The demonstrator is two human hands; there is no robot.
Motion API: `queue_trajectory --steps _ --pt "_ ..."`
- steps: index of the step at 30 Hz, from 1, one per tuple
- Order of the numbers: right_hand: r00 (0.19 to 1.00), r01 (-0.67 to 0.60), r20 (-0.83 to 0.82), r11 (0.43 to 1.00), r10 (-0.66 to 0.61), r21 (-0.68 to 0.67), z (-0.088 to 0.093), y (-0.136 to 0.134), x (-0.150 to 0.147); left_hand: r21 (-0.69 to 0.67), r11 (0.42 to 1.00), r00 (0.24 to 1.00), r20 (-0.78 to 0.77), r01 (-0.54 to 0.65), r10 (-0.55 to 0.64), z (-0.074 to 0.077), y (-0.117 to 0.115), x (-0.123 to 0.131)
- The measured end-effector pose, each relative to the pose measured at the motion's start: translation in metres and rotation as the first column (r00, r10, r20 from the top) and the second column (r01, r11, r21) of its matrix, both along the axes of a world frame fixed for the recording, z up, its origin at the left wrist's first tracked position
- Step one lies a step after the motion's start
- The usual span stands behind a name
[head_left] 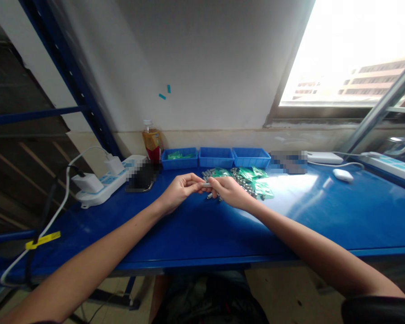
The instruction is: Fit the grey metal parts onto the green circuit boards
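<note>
Both hands meet over the middle of the blue table. My left hand (pixel 182 190) pinches one end of a small metal cylinder (pixel 206 184), and my right hand (pixel 227 190) grips its other end. The fingers cover most of the piece, so its exact kind does not show. Just behind the hands lies a pile of small metal fittings (pixel 243 182), partly hidden by the right hand. Green plastic bags (pixel 263 189) lie on and beside that pile.
Behind the pile stand three blue bins (pixel 216 157); the left one holds green bags. A drink bottle (pixel 152 143) is beside them. A power strip (pixel 104 184) and a dark phone (pixel 140 182) lie at left, a white earbud case (pixel 343 175) at right.
</note>
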State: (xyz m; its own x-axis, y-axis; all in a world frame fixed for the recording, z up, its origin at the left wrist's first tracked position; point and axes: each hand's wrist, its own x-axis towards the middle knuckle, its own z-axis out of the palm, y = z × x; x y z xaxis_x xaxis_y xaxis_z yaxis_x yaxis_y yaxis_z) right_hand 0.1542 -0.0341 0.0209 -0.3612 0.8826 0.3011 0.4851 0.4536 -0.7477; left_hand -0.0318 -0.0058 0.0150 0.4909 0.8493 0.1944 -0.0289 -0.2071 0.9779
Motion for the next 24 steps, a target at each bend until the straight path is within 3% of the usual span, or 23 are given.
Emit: queue_trajectory --steps 5,9,24 --pt "0.999 0.048 -0.020 0.968 -0.044 0.245 0.0015 -0.0012 0.0023 -0.080 0.996 0.994 0.101 -0.025 0.033 0.0030 0.0002 0.0000" --pt "0.998 0.056 0.001 0.937 -0.060 0.344 -0.0013 0.0003 0.0034 -0.119 0.993 0.994 0.107 -0.023 0.035 0.0038 -0.0013 0.0004" --pt "0.999 0.008 0.040 0.951 -0.022 0.310 -0.0005 0.0006 0.0055 -0.014 1.000 1.000 0.026 -0.017 0.017 0.0002 -0.0007 -0.0013"
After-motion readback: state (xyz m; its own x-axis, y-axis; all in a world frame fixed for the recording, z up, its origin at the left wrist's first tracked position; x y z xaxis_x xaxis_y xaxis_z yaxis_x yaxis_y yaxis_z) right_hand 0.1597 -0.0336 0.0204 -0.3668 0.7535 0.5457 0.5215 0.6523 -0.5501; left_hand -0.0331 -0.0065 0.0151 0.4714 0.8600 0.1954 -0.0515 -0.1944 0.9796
